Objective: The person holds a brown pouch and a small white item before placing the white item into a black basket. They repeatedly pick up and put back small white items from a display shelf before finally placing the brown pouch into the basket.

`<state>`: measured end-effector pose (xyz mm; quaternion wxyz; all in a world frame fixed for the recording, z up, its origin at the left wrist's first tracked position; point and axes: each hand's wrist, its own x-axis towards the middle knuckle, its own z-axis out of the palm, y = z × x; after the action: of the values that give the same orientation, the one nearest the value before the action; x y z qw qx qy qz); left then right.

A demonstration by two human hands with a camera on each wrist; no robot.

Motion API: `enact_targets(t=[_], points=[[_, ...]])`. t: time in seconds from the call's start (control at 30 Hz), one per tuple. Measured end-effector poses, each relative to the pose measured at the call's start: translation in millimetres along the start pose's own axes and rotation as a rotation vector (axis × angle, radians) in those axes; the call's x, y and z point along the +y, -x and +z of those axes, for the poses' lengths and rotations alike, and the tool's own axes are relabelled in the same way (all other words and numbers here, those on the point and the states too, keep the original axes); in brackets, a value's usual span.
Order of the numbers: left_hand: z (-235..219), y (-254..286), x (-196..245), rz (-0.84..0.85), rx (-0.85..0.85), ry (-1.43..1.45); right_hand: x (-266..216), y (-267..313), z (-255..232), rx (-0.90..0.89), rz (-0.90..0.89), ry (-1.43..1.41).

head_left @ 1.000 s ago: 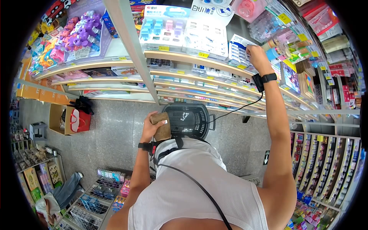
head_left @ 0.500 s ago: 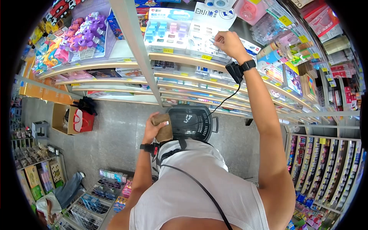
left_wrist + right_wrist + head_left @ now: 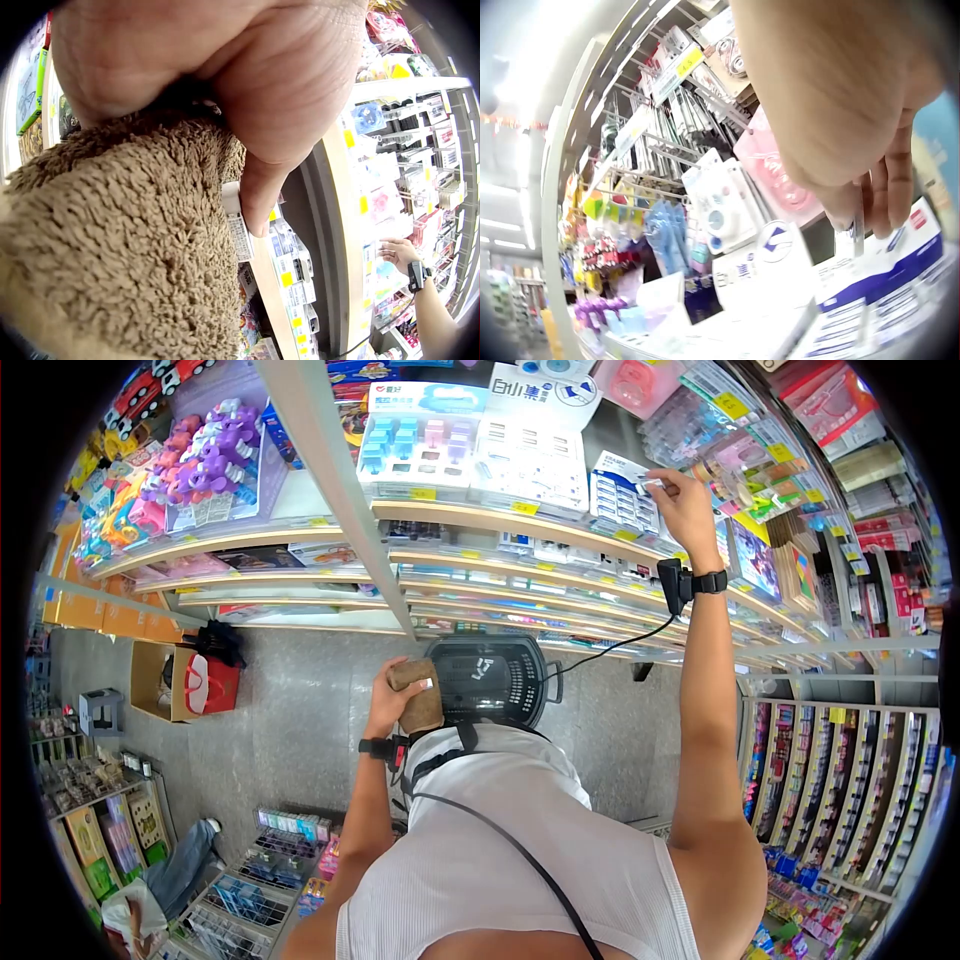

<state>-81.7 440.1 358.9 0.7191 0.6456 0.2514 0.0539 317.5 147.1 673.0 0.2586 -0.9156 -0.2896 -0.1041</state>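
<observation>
My left hand (image 3: 384,702) grips a brown fleecy pouch-like thing (image 3: 142,240) at waist height, beside a dark basket (image 3: 490,705). Under that thumb, against the fleece, is a small white piece with a barcode label (image 3: 238,234). At the shelf, my right hand (image 3: 688,512) pinches a small pale block (image 3: 849,240), partly hidden by the fingers. It hovers over the right end of a blue-and-white eraser box (image 3: 622,498), whose compartments hold several white erasers. To its left stands a white display box (image 3: 530,465) with small items in slots.
Another display (image 3: 418,440) holds blue, pink and purple pieces, left of the white box. A metal shelf post (image 3: 325,480) separates it from purple toys (image 3: 215,455). Packets hang on hooks at the right. A cardboard box (image 3: 160,680) and red bag (image 3: 212,682) sit on the floor.
My right hand moves left from the eraser box to the white display box, then back right over the eraser box. The left hand keeps hold of the brown fleecy thing.
</observation>
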Motion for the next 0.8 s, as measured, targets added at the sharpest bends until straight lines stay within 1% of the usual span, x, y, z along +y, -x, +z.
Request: enact_targets(t=[0.03,0.1,0.13,0.17,0.23,0.3,0.4,0.47,0.5,0.57,0.7,0.77,0.8], points=[[3,-1,2,0.000,-0.011,-0.001,11,2,-2,0.004,0.008,0.006],[8,-2,9,-0.009,-0.022,-0.001,32,3,2,0.067,-0.095,0.102],[9,-4,8,-0.009,-0.029,-0.003,26,6,0,0.043,-0.074,0.139],[10,-6,6,0.011,-0.031,-0.024,30,7,2,0.045,-0.068,0.140],[11,-8,5,0.031,-0.032,-0.046,34,6,9,0.004,-0.131,0.195],[13,-9,3,0.034,-0.024,-0.030,34,6,14,-0.003,-0.102,0.181],[13,-8,2,0.033,-0.031,-0.011,36,5,20,-0.015,-0.132,0.188],[12,-6,0,0.033,-0.031,-0.008,31,5,20,-0.087,-0.113,0.245],[11,-6,-2,0.033,-0.032,-0.006,33,4,21,-0.088,-0.114,0.244],[10,-4,0,0.029,-0.031,-0.007,46,1,27,-0.065,-0.246,0.356],[9,-1,2,0.007,-0.023,-0.011,54,-4,31,-0.092,-0.248,0.411],[8,-1,1,0.006,-0.017,-0.010,41,-1,25,-0.142,-0.188,0.447],[8,-1,1,0.007,-0.014,-0.009,34,1,22,-0.142,-0.189,0.447]])
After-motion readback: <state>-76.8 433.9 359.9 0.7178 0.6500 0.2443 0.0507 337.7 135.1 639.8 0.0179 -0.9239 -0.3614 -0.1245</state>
